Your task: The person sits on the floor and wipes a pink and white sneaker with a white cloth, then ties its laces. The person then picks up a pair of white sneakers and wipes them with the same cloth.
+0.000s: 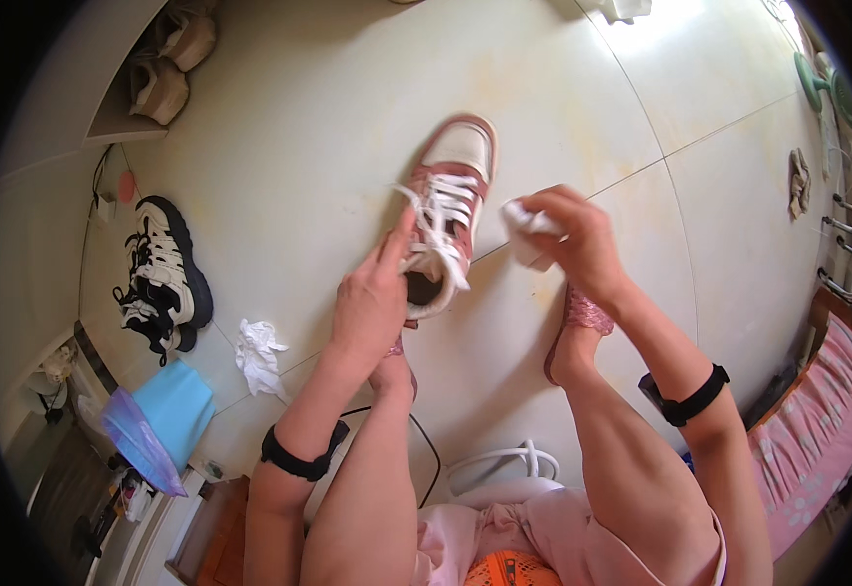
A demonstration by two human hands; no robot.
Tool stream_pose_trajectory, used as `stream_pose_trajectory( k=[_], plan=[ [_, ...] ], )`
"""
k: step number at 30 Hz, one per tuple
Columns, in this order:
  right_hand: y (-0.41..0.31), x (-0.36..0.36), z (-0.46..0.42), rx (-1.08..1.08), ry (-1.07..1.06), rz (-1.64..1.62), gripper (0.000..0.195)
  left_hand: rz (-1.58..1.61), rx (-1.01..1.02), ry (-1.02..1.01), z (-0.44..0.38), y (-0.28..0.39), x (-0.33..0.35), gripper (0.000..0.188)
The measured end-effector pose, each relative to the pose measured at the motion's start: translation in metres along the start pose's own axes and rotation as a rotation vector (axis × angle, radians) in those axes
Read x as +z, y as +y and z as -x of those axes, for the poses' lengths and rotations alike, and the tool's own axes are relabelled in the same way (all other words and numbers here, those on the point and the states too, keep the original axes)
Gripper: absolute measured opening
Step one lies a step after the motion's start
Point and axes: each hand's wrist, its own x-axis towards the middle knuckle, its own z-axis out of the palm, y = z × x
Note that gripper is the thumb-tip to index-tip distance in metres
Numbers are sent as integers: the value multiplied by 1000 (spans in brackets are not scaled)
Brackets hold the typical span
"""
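Observation:
A pink and white sneaker (463, 157) with white laces is held above the tiled floor, toe pointing away from me. My left hand (375, 304) grips it at the heel and left side of the collar, with the index finger along the lace area. To the right of the sneaker, apart from it, my right hand (572, 231) pinches a crumpled white tissue or cloth (528, 234). That hand is slightly blurred. The underside of the sneaker is hidden.
Black and white sneakers (169, 271) and a crumpled white tissue (257, 355) lie on the floor at left, near a light blue bin (173, 403) with a purple liner. Shoes (158, 91) stand in a shelf, upper left. A pink fabric-covered item (814, 432) stands at right.

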Motion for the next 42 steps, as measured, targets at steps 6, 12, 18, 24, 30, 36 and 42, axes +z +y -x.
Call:
stream_pose_trajectory(
  k=[6,12,18,24,30,36,42],
  plan=[
    [27,-42,5,7,261,158,28,-312,288,90,-1,26,-10,50],
    [34,-53,12,46,322,126,30,-412,629,180,15,-1,15,36],
    [-1,-14,15,-313,202,270,43,-388,621,46,36,-15,27,41],
    [41,-56,20,-150,266,434,34,-383,639,62,40,-19,30,41],
    [-26,-11,1,-470,105,390,37,-455,687,112,41,-21,36,39],
    [-1,-18,-9,-463,-26,609,36,-465,718,122,44,-22,33,37],
    [-40,13,-19,-389,3,559,29,-489,771,270,46,-35,45,29]
  ],
)
